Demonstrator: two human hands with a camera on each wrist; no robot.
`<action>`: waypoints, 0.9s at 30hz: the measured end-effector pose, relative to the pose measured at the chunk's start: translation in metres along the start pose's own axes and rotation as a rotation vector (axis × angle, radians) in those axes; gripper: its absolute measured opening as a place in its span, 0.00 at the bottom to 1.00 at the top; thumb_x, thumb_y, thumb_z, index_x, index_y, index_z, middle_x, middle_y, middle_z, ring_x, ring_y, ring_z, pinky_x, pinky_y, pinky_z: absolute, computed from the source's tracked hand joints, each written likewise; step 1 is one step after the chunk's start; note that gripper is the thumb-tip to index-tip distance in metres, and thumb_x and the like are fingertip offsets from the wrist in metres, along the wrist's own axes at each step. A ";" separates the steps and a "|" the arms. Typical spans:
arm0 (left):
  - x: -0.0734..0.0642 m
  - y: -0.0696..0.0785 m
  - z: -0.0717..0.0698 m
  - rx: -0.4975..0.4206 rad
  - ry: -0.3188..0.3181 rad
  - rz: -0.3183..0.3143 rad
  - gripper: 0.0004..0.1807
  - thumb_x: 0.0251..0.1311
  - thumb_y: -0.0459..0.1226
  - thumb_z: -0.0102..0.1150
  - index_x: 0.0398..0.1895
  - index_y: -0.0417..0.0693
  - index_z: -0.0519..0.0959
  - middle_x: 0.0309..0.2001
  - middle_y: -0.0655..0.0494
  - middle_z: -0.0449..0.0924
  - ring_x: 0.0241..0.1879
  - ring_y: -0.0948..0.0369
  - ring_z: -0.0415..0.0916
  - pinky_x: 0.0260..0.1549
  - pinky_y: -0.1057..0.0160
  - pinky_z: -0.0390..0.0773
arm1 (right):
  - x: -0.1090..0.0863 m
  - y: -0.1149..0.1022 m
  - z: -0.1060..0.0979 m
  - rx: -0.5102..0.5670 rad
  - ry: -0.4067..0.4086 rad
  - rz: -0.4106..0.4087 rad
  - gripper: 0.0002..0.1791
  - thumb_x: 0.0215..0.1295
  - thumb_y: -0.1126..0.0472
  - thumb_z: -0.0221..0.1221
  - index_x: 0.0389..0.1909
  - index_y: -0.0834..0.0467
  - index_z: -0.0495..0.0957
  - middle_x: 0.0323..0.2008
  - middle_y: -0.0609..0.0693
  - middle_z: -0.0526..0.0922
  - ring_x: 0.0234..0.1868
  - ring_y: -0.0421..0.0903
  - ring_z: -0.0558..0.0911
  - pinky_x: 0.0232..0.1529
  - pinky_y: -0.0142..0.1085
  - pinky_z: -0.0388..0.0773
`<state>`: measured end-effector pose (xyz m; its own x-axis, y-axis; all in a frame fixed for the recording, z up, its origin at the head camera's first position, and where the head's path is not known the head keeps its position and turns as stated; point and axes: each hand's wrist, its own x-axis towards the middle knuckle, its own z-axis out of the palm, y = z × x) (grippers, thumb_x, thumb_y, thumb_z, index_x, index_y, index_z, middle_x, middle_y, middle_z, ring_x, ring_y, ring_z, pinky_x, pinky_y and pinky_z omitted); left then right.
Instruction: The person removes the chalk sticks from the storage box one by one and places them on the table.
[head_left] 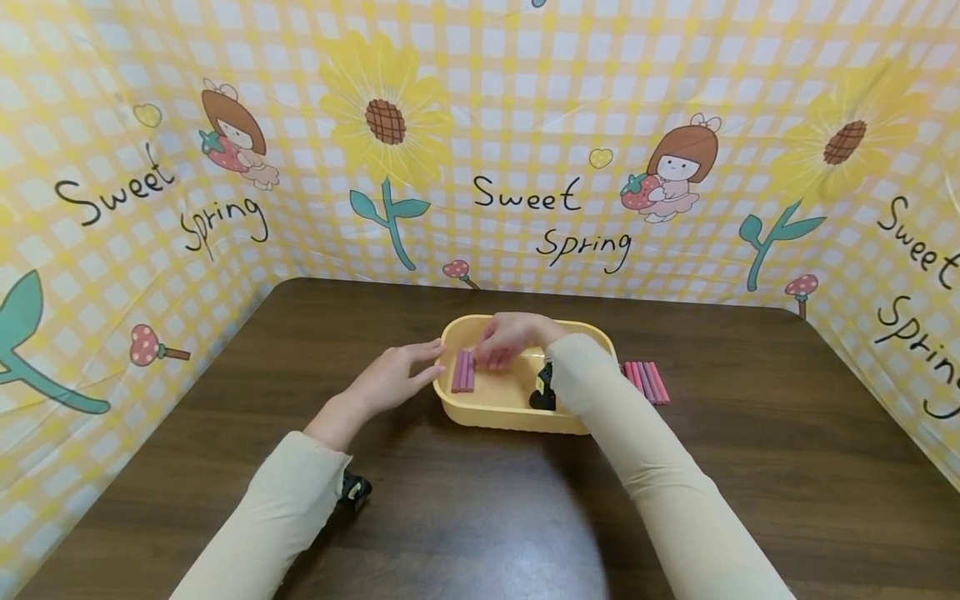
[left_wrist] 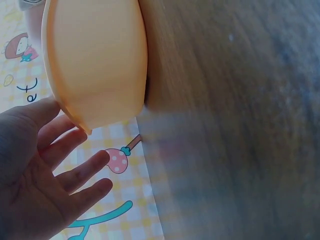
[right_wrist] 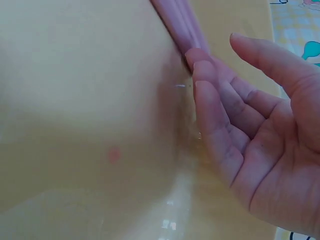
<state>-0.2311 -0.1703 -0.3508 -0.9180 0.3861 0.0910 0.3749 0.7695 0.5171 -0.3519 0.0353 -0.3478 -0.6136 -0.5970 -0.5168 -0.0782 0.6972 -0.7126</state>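
Observation:
A pale yellow oval basin (head_left: 517, 421) sits on the table. My left hand (head_left: 393, 377) is at its left end, thumb and fingertips right at the rim (left_wrist: 86, 131), the other fingers loosely spread. Inside the basin is my right hand (head_left: 513, 335), fingers lightly bent together, thumb apart, nothing between them. Its fingertips lie against the purple sticks (right_wrist: 177, 22), which stand side by side near the left wall as a small bundle (head_left: 462, 372). Outside the basin, at its right, lies a row of pink and purple sticks (head_left: 647, 383), partly behind the right sleeve.
The dark wooden table (head_left: 465, 508) ends at a yellow checked cloth backdrop (head_left: 517, 125) with flower and figure prints, at the back and both sides. Black wrist cameras (head_left: 356, 492) sit at both cuffs; the right one overlaps the basin's interior.

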 end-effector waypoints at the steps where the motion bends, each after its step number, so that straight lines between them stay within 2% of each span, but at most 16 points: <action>1: 0.000 0.000 0.000 -0.001 -0.001 0.000 0.25 0.66 0.42 0.51 0.64 0.41 0.67 0.66 0.45 0.64 0.66 0.48 0.63 0.66 0.47 0.62 | 0.001 0.000 0.001 0.007 -0.009 0.007 0.11 0.64 0.61 0.56 0.38 0.66 0.79 0.21 0.45 0.81 0.22 0.36 0.78 0.27 0.24 0.78; 6: 0.000 0.000 0.000 -0.001 -0.002 0.001 0.25 0.66 0.42 0.51 0.64 0.41 0.67 0.67 0.45 0.64 0.66 0.48 0.63 0.66 0.47 0.62 | 0.006 0.000 0.006 0.033 -0.045 0.050 0.09 0.65 0.61 0.55 0.28 0.62 0.77 0.19 0.46 0.80 0.19 0.36 0.77 0.24 0.23 0.77; 12: 0.001 -0.001 0.000 0.004 0.004 0.007 0.26 0.66 0.42 0.51 0.64 0.41 0.67 0.66 0.45 0.64 0.66 0.48 0.63 0.66 0.47 0.62 | 0.009 -0.003 0.010 0.007 -0.018 0.080 0.15 0.65 0.57 0.57 0.21 0.60 0.76 0.16 0.46 0.78 0.16 0.35 0.75 0.20 0.22 0.75; 20: 0.001 -0.002 0.001 0.001 -0.006 -0.016 0.26 0.67 0.43 0.50 0.65 0.42 0.66 0.68 0.46 0.62 0.67 0.48 0.61 0.67 0.47 0.61 | 0.008 -0.007 0.017 -0.012 0.037 0.095 0.18 0.64 0.58 0.58 0.16 0.60 0.76 0.12 0.46 0.77 0.13 0.35 0.74 0.17 0.22 0.74; 27: 0.001 0.000 0.001 0.003 -0.010 -0.014 0.26 0.67 0.43 0.50 0.65 0.42 0.66 0.67 0.46 0.63 0.67 0.48 0.62 0.67 0.47 0.62 | 0.011 -0.006 0.018 -0.032 0.049 0.105 0.16 0.63 0.59 0.58 0.17 0.60 0.76 0.13 0.46 0.77 0.14 0.35 0.75 0.19 0.22 0.75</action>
<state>-0.2318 -0.1701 -0.3515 -0.9218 0.3803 0.0751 0.3624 0.7764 0.5156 -0.3443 0.0178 -0.3576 -0.6574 -0.5002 -0.5636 -0.0357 0.7678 -0.6397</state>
